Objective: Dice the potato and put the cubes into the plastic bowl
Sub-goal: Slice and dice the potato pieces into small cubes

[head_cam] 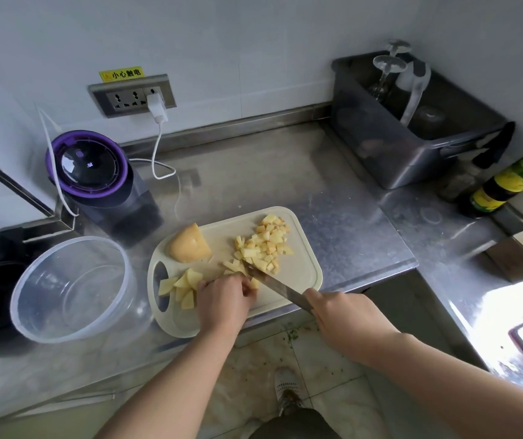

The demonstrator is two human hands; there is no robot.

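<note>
One purple appliance [87,163] behind plastic bowl [47,315], grey bin [396,153] far right

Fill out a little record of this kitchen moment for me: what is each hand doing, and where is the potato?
left hand: holds a potato piece down beside the blade
right hand: grips the knife, tip down on the cutting board
diced cubes: piled on the board's far right
uncut chunk: on the board's far left
plastic bowl: left of the board, no potato inside
</note>
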